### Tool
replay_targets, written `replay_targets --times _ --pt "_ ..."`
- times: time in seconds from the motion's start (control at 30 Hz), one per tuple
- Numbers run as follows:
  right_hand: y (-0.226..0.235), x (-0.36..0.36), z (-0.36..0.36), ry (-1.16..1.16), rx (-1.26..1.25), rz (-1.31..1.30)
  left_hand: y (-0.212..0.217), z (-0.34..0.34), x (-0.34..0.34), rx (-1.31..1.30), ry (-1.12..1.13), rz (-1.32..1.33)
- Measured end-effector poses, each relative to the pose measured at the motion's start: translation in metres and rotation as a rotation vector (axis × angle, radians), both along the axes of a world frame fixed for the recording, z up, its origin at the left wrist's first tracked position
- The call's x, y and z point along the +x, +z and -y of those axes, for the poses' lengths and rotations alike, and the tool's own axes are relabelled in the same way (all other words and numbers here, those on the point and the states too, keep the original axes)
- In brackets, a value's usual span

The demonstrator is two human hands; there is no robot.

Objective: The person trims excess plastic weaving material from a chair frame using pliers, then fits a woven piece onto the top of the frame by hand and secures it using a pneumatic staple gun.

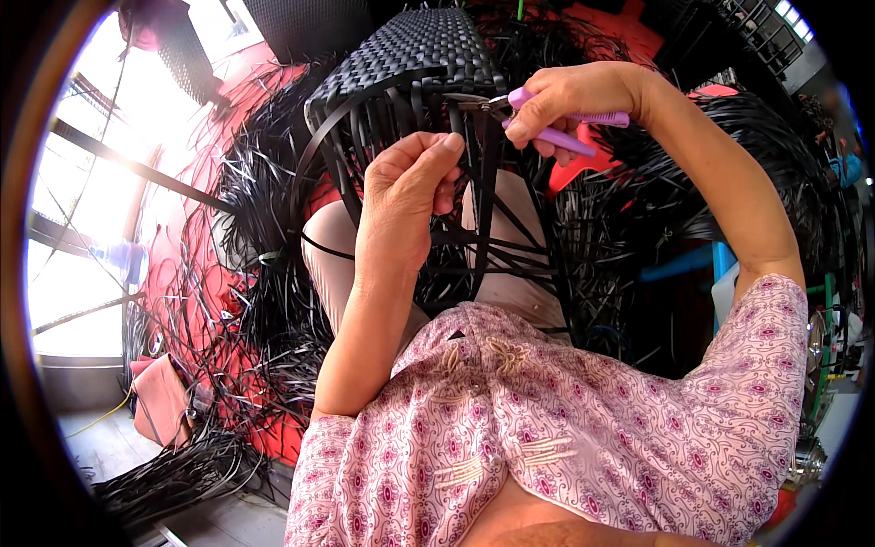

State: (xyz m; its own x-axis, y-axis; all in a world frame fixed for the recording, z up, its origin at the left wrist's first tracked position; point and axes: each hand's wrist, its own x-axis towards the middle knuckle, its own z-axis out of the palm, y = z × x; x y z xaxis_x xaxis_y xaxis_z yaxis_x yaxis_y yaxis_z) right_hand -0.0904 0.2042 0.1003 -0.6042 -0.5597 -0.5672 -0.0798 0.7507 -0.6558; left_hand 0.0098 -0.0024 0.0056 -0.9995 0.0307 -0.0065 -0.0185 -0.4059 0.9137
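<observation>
A half-woven black frame (415, 50) made of flat plastic strips stands before my knees, its woven top toward the far side and loose strips (401, 114) hanging at the near edge. My right hand (570, 100) is closed around pliers (570, 141) with purple handles. Their metal jaws point left, against or just in front of the hanging strips. Below the jaws and to the left, my left hand (401, 187) is closed, thumb pressed to curled fingers. Whatever sits in that pinch, if anything, cannot be made out.
Heaps of loose black strips (729, 146) lie to the right and, tangled over a red surface (182, 246), to the left. A pink pouch-like item (162, 401) rests at the lower left. Several strips cross above my lap. Bright light comes from the left.
</observation>
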Motion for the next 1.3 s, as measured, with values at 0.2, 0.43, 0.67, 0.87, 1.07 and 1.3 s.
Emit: replay_targets --times 0.2,0.43,0.67,0.87,1.07,1.3 --pt "-0.007 -0.004 -0.002 0.002 -0.051 -0.021 -0.007 0.001 -0.001 0.026 -0.014 0.002" --pt "-0.005 0.003 0.000 0.019 0.001 -0.098 -0.011 0.002 -0.003 0.023 0.003 -0.004" --pt "-0.003 0.010 0.002 -0.028 -0.012 -0.146 -0.012 0.008 -0.008 0.002 -0.003 0.019" --pt "0.004 0.004 0.005 -0.047 0.021 -0.061 -0.006 0.006 -0.004 0.016 -0.026 -0.008" --pt "0.013 0.005 0.010 0.011 0.085 -0.079 -0.005 0.004 -0.002 0.032 -0.038 -0.008" --pt "0.010 0.009 0.010 0.018 0.141 -0.239 -0.007 0.005 -0.003 -0.009 -0.007 0.003"
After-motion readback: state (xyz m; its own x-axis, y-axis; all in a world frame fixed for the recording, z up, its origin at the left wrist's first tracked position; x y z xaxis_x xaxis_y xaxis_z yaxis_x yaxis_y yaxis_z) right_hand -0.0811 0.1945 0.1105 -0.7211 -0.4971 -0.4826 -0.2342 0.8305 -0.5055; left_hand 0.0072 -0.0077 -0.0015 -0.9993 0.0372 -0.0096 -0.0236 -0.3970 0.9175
